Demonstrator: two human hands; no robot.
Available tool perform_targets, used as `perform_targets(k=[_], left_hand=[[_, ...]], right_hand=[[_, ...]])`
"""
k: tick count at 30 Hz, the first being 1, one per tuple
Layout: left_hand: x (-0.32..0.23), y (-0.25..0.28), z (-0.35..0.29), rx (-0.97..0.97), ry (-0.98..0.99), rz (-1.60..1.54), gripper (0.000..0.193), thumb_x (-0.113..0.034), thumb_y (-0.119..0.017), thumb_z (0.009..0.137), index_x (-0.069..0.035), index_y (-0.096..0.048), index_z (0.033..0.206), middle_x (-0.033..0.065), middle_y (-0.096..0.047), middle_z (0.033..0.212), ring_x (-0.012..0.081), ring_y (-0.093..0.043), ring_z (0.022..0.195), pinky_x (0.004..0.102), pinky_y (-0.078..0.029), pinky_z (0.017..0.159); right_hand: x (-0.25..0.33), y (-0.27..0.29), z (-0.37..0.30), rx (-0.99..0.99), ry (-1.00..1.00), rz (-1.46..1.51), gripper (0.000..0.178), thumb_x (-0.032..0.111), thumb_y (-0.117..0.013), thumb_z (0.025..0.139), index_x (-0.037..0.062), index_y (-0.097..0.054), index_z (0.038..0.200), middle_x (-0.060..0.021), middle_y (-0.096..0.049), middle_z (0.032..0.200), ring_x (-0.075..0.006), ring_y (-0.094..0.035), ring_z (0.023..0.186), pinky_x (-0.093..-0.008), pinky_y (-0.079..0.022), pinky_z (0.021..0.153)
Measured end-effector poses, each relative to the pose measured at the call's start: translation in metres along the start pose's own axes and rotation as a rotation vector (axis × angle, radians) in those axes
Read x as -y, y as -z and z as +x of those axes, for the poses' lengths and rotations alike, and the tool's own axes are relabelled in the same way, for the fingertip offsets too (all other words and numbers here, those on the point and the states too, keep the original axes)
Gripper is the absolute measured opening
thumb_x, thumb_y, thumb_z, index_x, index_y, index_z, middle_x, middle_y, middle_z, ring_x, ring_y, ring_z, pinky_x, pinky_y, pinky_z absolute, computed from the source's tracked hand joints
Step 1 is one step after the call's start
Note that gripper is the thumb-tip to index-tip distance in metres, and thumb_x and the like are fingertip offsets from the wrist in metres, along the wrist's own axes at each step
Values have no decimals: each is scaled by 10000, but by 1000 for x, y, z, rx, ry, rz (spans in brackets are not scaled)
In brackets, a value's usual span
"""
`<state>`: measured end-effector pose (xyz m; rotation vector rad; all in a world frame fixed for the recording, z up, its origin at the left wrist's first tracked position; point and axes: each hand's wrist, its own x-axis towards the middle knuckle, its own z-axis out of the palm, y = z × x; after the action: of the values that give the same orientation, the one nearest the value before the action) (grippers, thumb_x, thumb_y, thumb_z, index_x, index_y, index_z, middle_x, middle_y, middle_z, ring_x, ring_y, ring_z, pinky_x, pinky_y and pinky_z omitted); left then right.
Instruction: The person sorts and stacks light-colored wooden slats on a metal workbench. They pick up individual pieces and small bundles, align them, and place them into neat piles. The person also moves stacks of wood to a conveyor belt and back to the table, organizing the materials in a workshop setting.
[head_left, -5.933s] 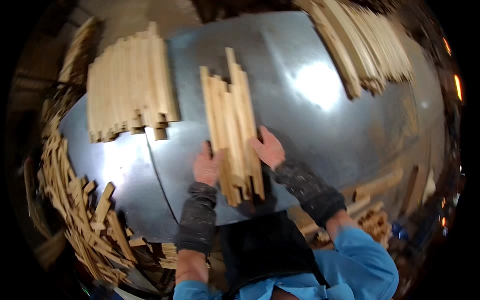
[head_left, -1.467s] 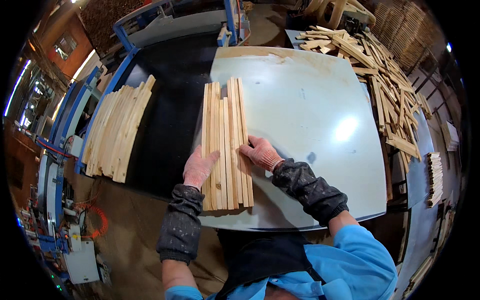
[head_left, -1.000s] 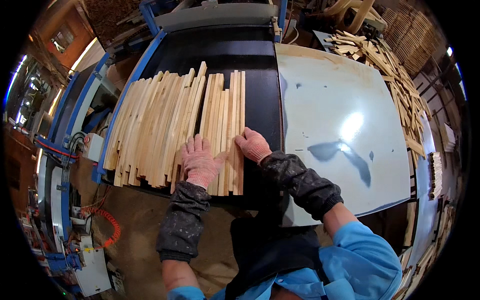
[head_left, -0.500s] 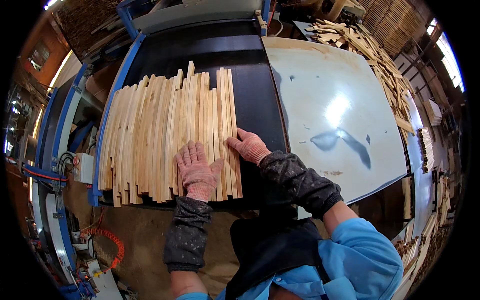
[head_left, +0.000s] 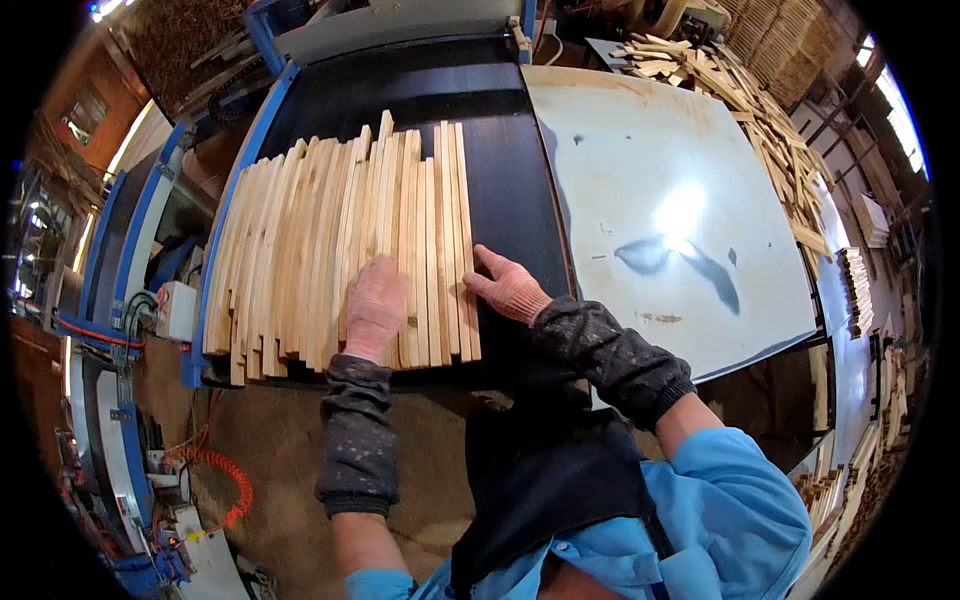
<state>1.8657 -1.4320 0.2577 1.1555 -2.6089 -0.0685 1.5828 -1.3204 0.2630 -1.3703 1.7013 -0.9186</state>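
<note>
Pale wooden slats [head_left: 330, 255] are being kept side by side on the black conveyor belt [head_left: 510, 190]. Left hand [head_left: 374, 308] is being pressed flat on the slats, fingers open. Right hand [head_left: 508, 288] is being held against their right edge, nothing gripped.

Pale tan wooden slats [head_left: 330, 250] on a black belt [head_left: 510, 170]; blue frame [head_left: 235, 190].
</note>
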Motion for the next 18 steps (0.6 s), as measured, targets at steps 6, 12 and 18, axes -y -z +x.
perform_targets(k=[6, 12, 18], left_hand=[[-29, 58, -26, -387, 668, -1317, 381, -206, -662, 1087, 10, -703, 1398, 165, -738, 1346, 243, -680, 1258, 363, -528, 1107], [-49, 81, -86, -72, 463, -751, 503, -156, -786, 899, -48, -706, 1384, 150, -707, 1410, 294, -632, 1338, 383, -428, 1209], [-67, 67, -88, 238, 161, 5, 942, -235, -870, 727, -115, -504, 1586, 137, -455, 1622, 369, -410, 1505, 513, -322, 1248]], right_hand=[[-14, 10, -60, 24, -83, 148, 785, 306, -742, 1033, -37, -383, 1642, -238, -666, 1432, -301, -646, 1336, -367, -510, 1137], [-8, 12, -72, 10, -124, 117, 807, 286, -767, 1020, -20, -375, 1656, -229, -637, 1482, -304, -635, 1353, -377, -509, 1150], [-26, 3, -69, -8, -31, 167, 819, 288, -777, 1013, -32, -375, 1652, -243, -641, 1464, -317, -645, 1338, -378, -523, 1132]])
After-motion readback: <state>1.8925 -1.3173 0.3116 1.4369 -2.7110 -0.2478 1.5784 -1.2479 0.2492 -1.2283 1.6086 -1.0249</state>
